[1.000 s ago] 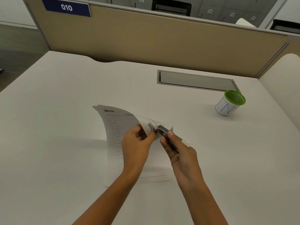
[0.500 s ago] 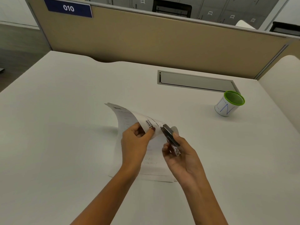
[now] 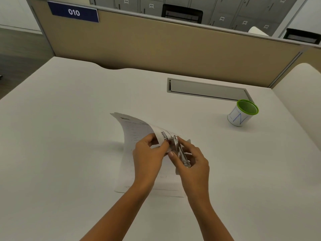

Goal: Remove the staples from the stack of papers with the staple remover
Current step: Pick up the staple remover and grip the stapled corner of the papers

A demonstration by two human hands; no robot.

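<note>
A stack of white printed papers (image 3: pixel 137 131) lies on the white desk, its upper right corner curled up off the surface. My left hand (image 3: pixel 149 153) pinches that lifted corner between thumb and fingers. My right hand (image 3: pixel 192 159) holds a slim metal staple remover (image 3: pixel 180 152), gripped along its body, with the tip pressed against the paper corner right beside my left thumb. The staple itself is too small to make out.
A white cup with a green rim (image 3: pixel 242 113) stands at the right of the desk (image 3: pixel 69 136). A grey cable hatch (image 3: pixel 206 89) is set into the desk behind the papers. A beige partition (image 3: pixel 156 44) closes off the far edge.
The right hand turned the staple remover and brought its tip back against the lifted paper corner. The papers shifted slightly right and the corner stays pinched in the left hand.
</note>
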